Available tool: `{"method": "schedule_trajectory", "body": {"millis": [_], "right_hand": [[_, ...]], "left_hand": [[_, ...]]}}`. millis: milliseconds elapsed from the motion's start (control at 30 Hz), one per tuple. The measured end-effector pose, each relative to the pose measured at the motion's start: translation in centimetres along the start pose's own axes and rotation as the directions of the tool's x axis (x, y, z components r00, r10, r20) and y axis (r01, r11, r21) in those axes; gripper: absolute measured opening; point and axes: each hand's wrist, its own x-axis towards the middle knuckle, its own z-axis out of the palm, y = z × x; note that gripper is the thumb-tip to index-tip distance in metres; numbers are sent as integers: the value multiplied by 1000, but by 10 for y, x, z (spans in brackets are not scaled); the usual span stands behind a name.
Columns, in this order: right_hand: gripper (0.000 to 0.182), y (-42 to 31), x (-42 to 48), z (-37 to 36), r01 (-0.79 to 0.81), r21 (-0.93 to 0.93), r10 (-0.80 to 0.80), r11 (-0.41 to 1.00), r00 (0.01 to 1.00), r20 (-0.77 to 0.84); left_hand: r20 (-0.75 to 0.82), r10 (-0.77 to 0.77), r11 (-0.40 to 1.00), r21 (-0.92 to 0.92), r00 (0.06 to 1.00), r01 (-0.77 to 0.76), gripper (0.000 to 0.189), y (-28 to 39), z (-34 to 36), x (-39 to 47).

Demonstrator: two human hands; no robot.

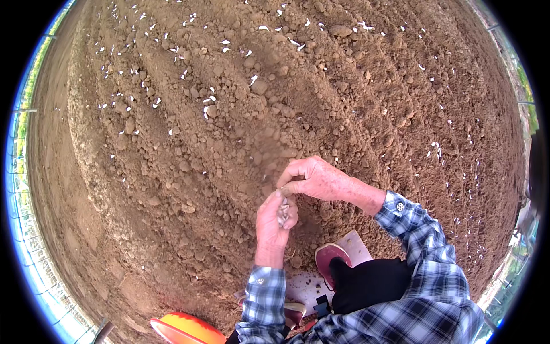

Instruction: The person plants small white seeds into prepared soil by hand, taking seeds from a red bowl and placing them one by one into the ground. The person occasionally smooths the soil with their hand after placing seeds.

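My left hand (273, 219) is cupped around a small pile of pale garlic cloves (282, 212), palm up, in front of my knees. My right hand (307, 178) reaches over from the right, its thumb and forefinger pinched together at the left hand's fingertips; whether a clove is between them cannot be told. Beyond the hands, tilled brown soil (240, 150) stretches out in shallow furrows. Many white cloves lie scattered on it, such as a clove (253, 80) and a cluster of cloves (437, 149) farther right.
An orange and red plastic container (187, 329) stands at the lower left, partly cut off. My red shoe (330, 258) rests by a pale flat board (354, 246) on the soil. Dirt clods lie about the furrows. A wire fence (43, 275) runs along the left edge.
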Motion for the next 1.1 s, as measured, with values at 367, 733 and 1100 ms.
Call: {"method": "schedule_trajectory", "body": {"millis": [367, 733, 1100], "right_hand": [[17, 2, 51, -96, -243, -255, 146, 936, 926, -347], [16, 92, 149, -192, -489, -842, -107, 227, 847, -521], [14, 109, 168, -197, -551, -829, -60, 94, 829, -557]], "left_hand": [[-61, 10, 993, 120, 998, -3, 18, 1, -1, -3], [-100, -59, 998, -22, 993, 57, 21, -15, -26, -11], [-107, -35, 999, 8, 994, 36, 20, -13, -14, -10]]}}
